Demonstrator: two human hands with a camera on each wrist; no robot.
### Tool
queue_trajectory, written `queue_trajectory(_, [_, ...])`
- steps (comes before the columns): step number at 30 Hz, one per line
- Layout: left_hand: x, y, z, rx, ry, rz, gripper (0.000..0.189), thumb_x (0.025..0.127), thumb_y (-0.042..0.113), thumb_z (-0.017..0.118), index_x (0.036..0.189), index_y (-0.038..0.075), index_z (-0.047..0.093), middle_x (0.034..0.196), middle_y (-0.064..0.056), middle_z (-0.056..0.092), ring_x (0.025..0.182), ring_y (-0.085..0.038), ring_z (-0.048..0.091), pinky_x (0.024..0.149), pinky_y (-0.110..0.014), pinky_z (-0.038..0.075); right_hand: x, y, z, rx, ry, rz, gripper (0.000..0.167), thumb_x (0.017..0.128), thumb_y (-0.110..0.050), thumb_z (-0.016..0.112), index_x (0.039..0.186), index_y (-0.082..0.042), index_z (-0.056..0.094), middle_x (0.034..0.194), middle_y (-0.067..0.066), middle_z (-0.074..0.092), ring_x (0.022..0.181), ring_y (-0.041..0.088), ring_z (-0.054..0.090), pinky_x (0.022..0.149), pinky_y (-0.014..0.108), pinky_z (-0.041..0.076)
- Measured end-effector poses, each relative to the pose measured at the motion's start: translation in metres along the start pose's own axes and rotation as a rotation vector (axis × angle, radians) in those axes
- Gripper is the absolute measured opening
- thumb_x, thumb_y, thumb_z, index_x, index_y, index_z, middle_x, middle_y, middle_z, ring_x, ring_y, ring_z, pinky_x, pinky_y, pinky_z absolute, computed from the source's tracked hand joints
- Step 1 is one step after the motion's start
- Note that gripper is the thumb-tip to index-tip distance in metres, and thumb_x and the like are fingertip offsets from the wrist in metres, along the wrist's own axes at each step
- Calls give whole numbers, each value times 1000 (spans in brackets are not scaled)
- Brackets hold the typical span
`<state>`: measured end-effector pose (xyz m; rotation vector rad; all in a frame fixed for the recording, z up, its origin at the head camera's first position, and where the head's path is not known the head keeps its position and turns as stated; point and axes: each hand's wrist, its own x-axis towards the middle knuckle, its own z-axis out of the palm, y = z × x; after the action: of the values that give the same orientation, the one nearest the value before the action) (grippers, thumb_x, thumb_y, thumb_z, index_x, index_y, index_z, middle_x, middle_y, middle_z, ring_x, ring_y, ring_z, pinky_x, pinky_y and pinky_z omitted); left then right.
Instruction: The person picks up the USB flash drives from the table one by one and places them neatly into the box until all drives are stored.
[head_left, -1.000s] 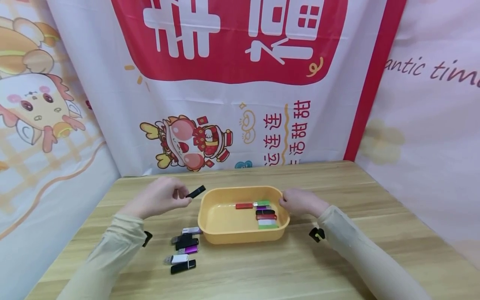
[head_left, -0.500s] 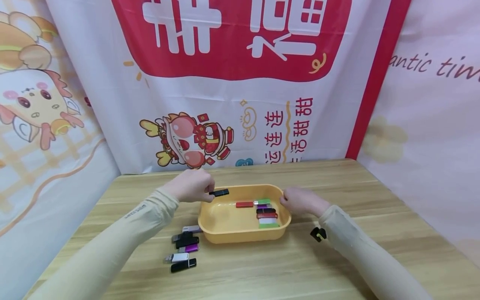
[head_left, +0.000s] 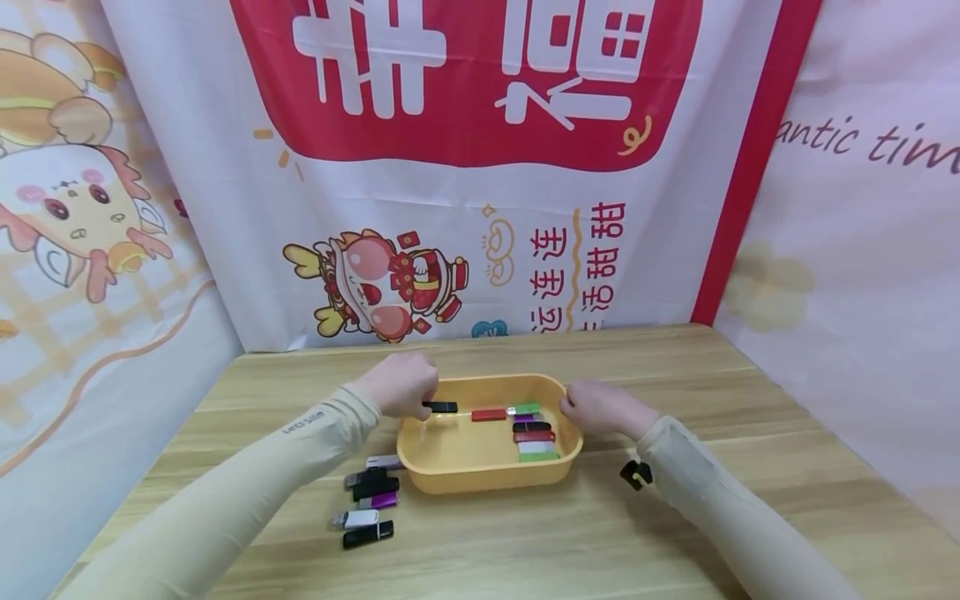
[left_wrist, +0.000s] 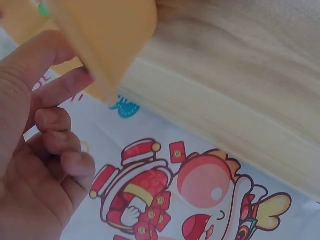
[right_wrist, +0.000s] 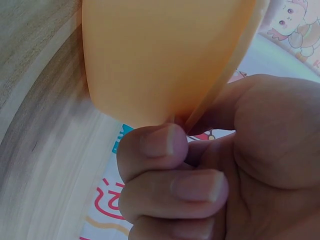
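Observation:
A yellow plastic basin [head_left: 487, 481] stands on the table. Over its back left corner my left hand [head_left: 401, 385] pinches a black USB stick [head_left: 442, 407] between thumb and finger, down inside the rim. In the left wrist view that hand [left_wrist: 42, 125] has thumb and forefinger at the basin wall [left_wrist: 110, 40], the other fingers curled; the stick is hidden there. My right hand [head_left: 603, 407] grips the right rim, fingers curled under it in the right wrist view. Inside the basin lie a red USB stick [head_left: 489, 415] and a row of several others, including a green one [head_left: 538, 457].
Left of the basin, several more USB sticks lie in a loose column on the wooden table [head_left: 480, 550], among them a purple one [head_left: 379, 501], a white one [head_left: 360, 519] and a black one [head_left: 367, 534]. A printed cloth [head_left: 480, 192] hangs behind the table.
My left hand has carried the black USB stick rightward from outside the basin to over its left end, then lowered it inside. My right hand has stayed on the rim.

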<state>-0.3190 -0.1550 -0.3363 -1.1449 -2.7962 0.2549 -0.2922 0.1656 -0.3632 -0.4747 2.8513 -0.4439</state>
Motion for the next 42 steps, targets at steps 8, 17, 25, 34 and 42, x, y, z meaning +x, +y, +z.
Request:
queue_trajectory(8, [10,3,12,60,9,36,30,69,25,84,61,21,55,67,7,50,63,-13,50,56,-29,45,-1,2,2,-11,4,-1,31,104,-21,43,79,-10,58,65,4,54,53,14,49,51,30,46])
queue_trajectory(17, [16,14,8,137,-45,44,31,65,22,86,60,21,56,57,10,49,57,-12,50,53,-29,46,-2,-2,-1,-18,15,-2,32,104,-20,43,77,-9,57,64,4,53,51,13,47,49,29,45])
queue_trajectory(25, [25,16,11,185,-113,35,23,70,20,86,69,19,63,62,7,51,56,-11,49,51,-28,44,-1,-1,0,-26,11,3,33,104,-22,44,76,-10,57,64,4,53,51,12,47,50,30,45])
queue_trajectory(34, [30,22,9,248,-157,33,32,62,24,93,73,18,64,66,6,54,61,-13,53,55,-30,49,0,0,1,-30,30,-6,32,103,-22,44,76,-11,58,64,4,53,52,13,48,51,31,46])
queue_trajectory(42, [34,26,16,287,-226,54,42,55,30,96,80,19,64,72,6,56,67,-12,55,57,-30,49,0,1,4,-4,21,-2,30,104,-22,44,82,-9,61,65,4,54,52,14,50,51,32,47])
